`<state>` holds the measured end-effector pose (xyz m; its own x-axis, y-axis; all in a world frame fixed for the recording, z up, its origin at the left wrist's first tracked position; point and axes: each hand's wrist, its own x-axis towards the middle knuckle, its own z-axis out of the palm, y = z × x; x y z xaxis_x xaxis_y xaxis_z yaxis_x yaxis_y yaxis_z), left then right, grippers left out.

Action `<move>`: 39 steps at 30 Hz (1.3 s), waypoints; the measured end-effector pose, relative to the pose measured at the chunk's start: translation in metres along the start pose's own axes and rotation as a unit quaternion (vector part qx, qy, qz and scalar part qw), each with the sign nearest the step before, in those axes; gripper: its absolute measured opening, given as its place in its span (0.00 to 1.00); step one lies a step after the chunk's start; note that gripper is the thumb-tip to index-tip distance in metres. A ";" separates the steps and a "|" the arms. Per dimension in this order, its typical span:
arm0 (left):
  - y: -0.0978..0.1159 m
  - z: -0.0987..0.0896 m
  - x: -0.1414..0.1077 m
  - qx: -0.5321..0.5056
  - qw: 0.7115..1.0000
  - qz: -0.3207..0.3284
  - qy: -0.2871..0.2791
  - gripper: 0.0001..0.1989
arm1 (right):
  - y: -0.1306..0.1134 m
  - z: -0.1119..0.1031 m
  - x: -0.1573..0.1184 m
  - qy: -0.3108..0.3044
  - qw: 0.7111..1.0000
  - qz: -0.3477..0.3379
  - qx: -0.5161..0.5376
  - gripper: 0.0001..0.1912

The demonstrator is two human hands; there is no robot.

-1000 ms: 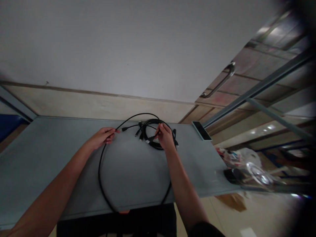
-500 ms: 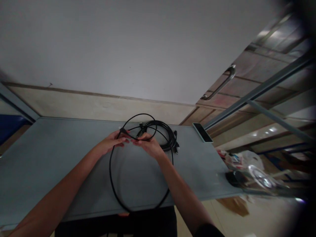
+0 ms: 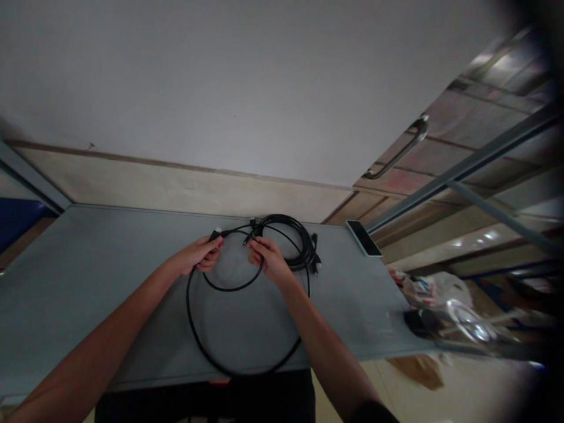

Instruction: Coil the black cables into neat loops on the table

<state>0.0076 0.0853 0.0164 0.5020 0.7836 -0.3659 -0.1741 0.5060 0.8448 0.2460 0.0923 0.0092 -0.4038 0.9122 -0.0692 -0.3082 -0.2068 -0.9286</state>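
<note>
My left hand (image 3: 205, 254) is closed on a black cable near a dark plug (image 3: 215, 235) with a pale tip. My right hand (image 3: 265, 254) pinches the same black cable (image 3: 231, 290), which sags in a short arc between the two hands. From my left hand a longer loop of cable (image 3: 194, 329) runs down to the table's front edge and up under my right forearm. Behind my right hand lies a coil of black cable (image 3: 304, 235), with connectors (image 3: 316, 261) at its right side.
The grey table (image 3: 132, 247) stands against a wall (image 3: 198, 188). A phone (image 3: 365, 238) lies at its back right corner. A metal frame bar (image 3: 467, 164) slants along the right. Beyond the right edge are plastic bags (image 3: 440, 288) and a blurred dark object (image 3: 416, 323).
My hands have moved apart, the left one leftward. The small cable loop that stood up above them now hangs down between them. The coil and phone remain in place on the table.
</note>
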 end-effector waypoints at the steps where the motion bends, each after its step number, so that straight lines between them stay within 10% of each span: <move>1: 0.000 0.002 -0.002 0.018 1.000 -0.019 -0.004 0.18 | 0.002 -0.001 0.001 -0.001 1.000 0.005 -0.010 0.15; 7: -0.008 0.015 -0.004 0.092 0.994 -0.062 -0.013 0.20 | 0.015 0.003 0.002 -0.039 0.995 0.032 -0.090 0.19; 16: -0.010 0.005 0.011 0.028 0.995 0.045 0.084 0.19 | 0.002 -0.014 0.013 0.159 0.983 -0.093 -0.013 0.19; 22: -0.008 0.001 0.004 0.094 0.994 -0.010 0.045 0.19 | -0.001 -0.015 0.008 0.080 0.990 -0.033 -0.112 0.19; 31: -0.007 0.006 -0.009 0.238 0.962 -0.115 -0.070 0.15 | 0.015 0.006 -0.003 -0.083 0.925 -0.080 -0.362 0.21; 39: -0.003 0.017 -0.005 0.371 0.921 0.116 -0.009 0.14 | 0.017 0.008 -0.001 -0.017 0.929 -0.120 -0.351 0.12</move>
<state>0.0201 0.0739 0.0225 0.5388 0.8306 -0.1411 0.3459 -0.0654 0.9360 0.2341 0.0855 -0.0036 -0.4275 0.8878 0.1701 0.2394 0.2926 -0.9258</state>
